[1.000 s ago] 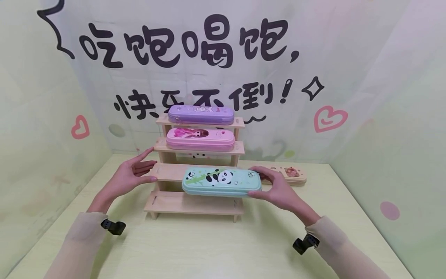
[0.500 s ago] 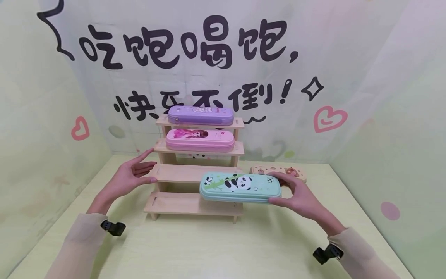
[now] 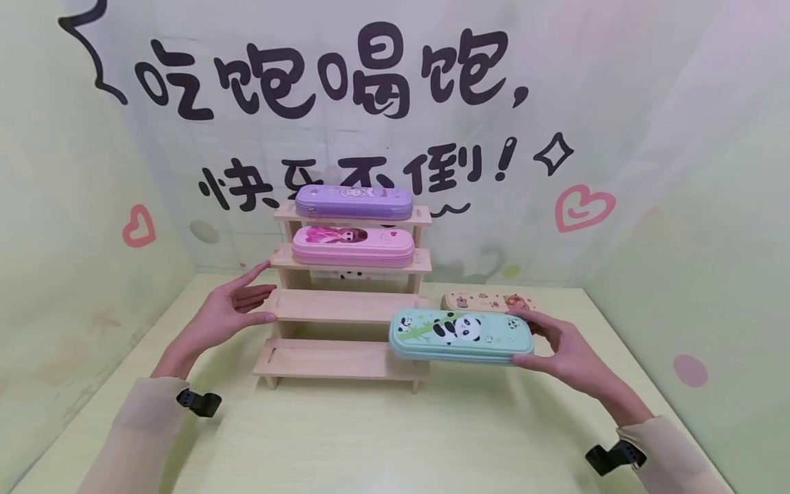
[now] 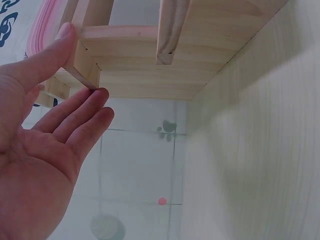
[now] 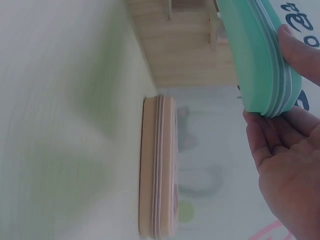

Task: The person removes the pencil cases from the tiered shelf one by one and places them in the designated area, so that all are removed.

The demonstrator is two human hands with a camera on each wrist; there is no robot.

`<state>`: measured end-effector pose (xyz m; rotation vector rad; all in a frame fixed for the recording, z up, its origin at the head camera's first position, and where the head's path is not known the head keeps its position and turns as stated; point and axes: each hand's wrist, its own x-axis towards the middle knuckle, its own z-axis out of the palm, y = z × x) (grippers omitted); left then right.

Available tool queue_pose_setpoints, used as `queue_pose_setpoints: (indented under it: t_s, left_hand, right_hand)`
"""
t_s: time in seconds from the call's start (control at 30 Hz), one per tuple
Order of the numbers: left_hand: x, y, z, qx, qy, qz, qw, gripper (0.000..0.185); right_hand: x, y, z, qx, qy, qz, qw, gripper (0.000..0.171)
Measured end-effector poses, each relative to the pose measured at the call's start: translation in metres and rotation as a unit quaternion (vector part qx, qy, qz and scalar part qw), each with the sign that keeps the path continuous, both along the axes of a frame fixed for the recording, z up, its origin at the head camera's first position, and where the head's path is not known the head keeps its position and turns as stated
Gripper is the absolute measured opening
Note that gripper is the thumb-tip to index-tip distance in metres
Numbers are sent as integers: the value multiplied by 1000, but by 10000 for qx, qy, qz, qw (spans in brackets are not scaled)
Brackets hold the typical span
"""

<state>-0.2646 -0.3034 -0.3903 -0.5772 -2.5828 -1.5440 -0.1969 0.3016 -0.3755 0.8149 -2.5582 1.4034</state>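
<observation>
Change: your right hand (image 3: 570, 350) has carried the mint-green panda-print zip pencil case (image 3: 459, 335) rightward, off the third step of the pale wooden stepped rack (image 3: 345, 305); that step is now bare.
Grip: thumb and fingers pinch the case's right end; it hangs level above the light green table (image 3: 370, 439).
Left hand (image 3: 231, 312): fingers straight, holding nothing, still touching the rack's left edge.
Surroundings: beige flat pencil case (image 3: 487, 300) lies just behind the held one; pink pencil case (image 3: 353, 245) and purple pencil case (image 3: 353, 202) occupy the upper steps.

The green panda case (image 3: 461, 335) is covering the front of the beige case (image 3: 487, 301) and the wooden rack's (image 3: 345, 305) right end; the right hand (image 5: 287, 165) is running off the right wrist view's edge.
</observation>
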Motion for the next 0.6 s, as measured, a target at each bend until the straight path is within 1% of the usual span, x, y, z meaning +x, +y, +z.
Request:
queue_pose_setpoints:
  t_s: [0.2, 0.37, 0.6]
  left_hand:
    - [0, 2, 1, 65, 1, -39, 10000, 99]
    - [0, 2, 1, 48, -24, -12, 10000, 100]
    - [0, 1, 1, 84, -30, -39, 10000, 100]
  right_hand:
    - [4, 24, -1, -66, -16, -36, 10000, 68]
    - [6, 43, -2, 20, -7, -119, 9999, 67]
    - [6, 67, -8, -159, -102, -150, 9997, 66]
